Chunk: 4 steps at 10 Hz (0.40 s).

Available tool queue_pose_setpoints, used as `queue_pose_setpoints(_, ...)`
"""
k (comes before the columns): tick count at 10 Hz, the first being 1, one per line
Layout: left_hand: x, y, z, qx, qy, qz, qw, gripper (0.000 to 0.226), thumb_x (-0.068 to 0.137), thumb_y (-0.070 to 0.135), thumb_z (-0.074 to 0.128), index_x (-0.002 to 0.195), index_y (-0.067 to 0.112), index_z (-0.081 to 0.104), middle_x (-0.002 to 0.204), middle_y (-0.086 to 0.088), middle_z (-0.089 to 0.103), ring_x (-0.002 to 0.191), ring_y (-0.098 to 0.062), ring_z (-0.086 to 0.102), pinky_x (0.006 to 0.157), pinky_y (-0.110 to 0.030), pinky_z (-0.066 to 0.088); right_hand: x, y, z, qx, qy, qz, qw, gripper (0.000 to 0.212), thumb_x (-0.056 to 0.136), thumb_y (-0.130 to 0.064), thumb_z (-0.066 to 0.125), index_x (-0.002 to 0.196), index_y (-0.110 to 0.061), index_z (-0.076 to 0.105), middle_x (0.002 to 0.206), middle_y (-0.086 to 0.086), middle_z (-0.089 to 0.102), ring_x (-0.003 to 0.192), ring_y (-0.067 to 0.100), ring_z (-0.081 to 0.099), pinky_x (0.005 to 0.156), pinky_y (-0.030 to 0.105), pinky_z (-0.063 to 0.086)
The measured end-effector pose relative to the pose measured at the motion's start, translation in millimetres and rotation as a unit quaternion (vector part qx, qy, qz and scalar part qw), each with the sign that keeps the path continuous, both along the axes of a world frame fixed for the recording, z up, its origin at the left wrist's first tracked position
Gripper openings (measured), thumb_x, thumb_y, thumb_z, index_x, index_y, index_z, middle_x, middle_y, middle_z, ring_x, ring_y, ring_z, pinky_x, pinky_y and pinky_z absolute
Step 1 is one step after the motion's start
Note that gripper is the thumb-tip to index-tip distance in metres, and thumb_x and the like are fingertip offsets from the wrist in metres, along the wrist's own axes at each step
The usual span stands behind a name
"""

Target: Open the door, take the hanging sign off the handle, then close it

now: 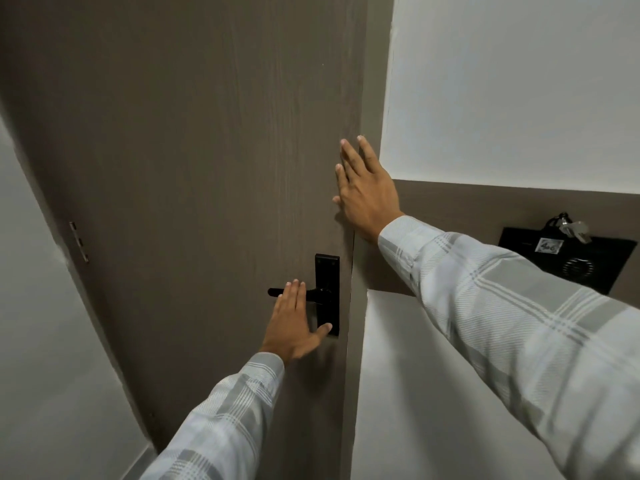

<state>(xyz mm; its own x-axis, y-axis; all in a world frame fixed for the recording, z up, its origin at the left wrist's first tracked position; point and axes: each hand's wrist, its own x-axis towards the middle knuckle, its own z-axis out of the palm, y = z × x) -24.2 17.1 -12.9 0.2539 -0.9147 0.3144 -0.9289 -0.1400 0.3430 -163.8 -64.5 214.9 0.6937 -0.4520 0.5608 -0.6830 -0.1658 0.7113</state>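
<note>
A grey-brown wooden door (194, 161) fills the middle of the view and sits flush in its frame. A black lever handle (277, 292) on a black backplate (327, 271) is at its right edge. My left hand (294, 323) lies over the lever with fingers straight and apart, the thumb against the backplate. My right hand (363, 188) rests flat, fingers spread, across the door's right edge and the frame, above the handle. No hanging sign shows on this side of the door.
A black wall panel (568, 261) with a small label and a bunch of keys (571, 226) hanging above it is on the right wall. A metal hinge (79, 242) shows at the door's left edge. White walls flank the doorway on both sides.
</note>
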Motion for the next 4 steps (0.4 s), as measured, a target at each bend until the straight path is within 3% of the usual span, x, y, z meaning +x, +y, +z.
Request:
queue_pose_setpoints(2,4.7,-9.6,-4.0,-0.002,-0.001,-0.01,1.0,0.105,0.085,0.066,0.05,0.155,0.011,-0.006,0.167,-0.007,-0.007,0.153,-0.022,-0.011,0.126,-0.039,0.0,4.8,-5.0,0.5,0.006,0.001,-0.005,1.0,0.066,0.107,-0.05,0.026,0.156,-0.007,0.029,0.165,0.02,0.021,0.156,0.035,-0.001,0.125,0.053,-0.003)
queue_pose_setpoints(4,14.2,-5.8,9.1,0.009,-0.069,-0.029,0.997,0.095,0.09,0.073,0.023,0.155,0.011,-0.007,0.166,-0.008,-0.009,0.152,-0.019,-0.015,0.122,-0.035,-0.01,4.8,-3.0,2.0,0.008,0.003,-0.009,1.0,0.064,0.108,-0.048,0.027,0.156,-0.005,0.031,0.164,0.023,0.02,0.156,0.036,0.0,0.126,0.053,-0.001)
